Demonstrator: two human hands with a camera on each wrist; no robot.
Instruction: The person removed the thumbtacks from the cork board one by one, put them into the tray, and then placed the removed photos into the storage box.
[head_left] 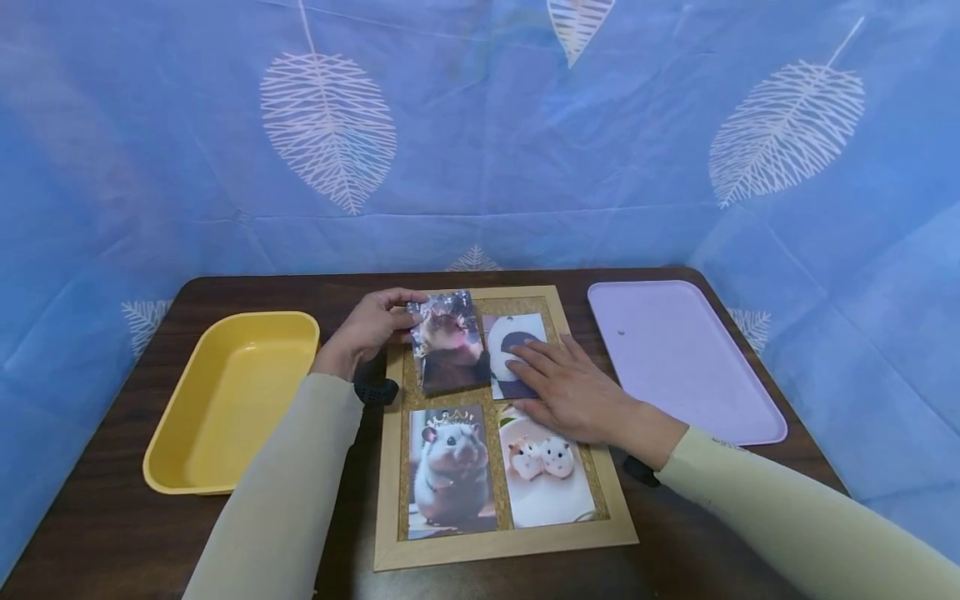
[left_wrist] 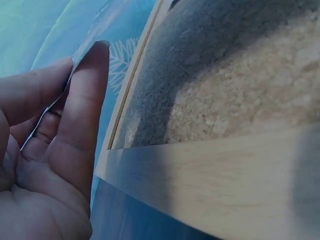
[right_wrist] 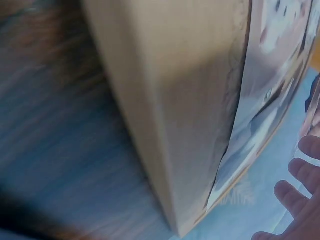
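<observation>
A wooden-framed cork board (head_left: 390, 467) lies flat on the dark table (head_left: 112, 533). My left hand (head_left: 369, 327) pinches the upper left edge of a brown hamster photo (head_left: 448, 342) and lifts that side off the board. In the left wrist view the thumb (left_wrist: 80, 115) and fingers pinch the photo's thin edge (left_wrist: 50, 107) beside the frame (left_wrist: 210, 175). My right hand (head_left: 570, 387) lies flat, fingers straight, pressing on a white and dark photo (head_left: 517, 337) at the upper right. Below sit a crowned hamster photo (head_left: 450, 467) and a photo of two small hamsters (head_left: 547, 475).
A yellow tray (head_left: 225, 400) sits left of the board and a flat lilac tray (head_left: 675, 358) to its right. Blue cloth with white leaf prints (head_left: 480, 133) hangs behind and around the table.
</observation>
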